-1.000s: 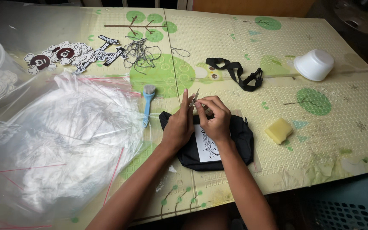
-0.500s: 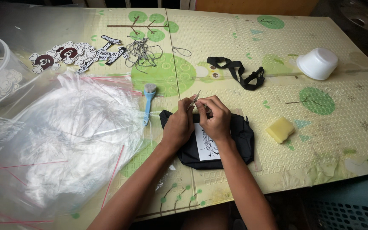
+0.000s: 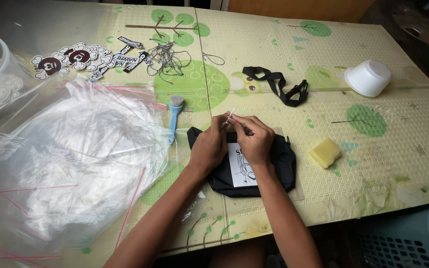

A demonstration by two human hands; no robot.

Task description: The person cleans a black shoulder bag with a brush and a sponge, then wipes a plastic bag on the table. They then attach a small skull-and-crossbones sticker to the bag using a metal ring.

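Fingers (image 3: pixel 234 124) of both hands pinch thin string (image 3: pixel 229 117) above black pouch (image 3: pixel 279 166).

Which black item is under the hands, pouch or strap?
The black pouch with the white printed panel; both hands, left hand and right hand, work over it. The black strap lies apart, farther up the mat.

Both forearms are extended forward from the bottom edge, bare, converging toward centre. Left hand (image 3: pixel 208 147) is curled, knuckles up, fingertips pinched together at the top. Right hand (image 3: pixel 255 139) is curled alongside, touching the left, fingers bent inward toward the same pinch point. Wrists are held low, elbows out of view.
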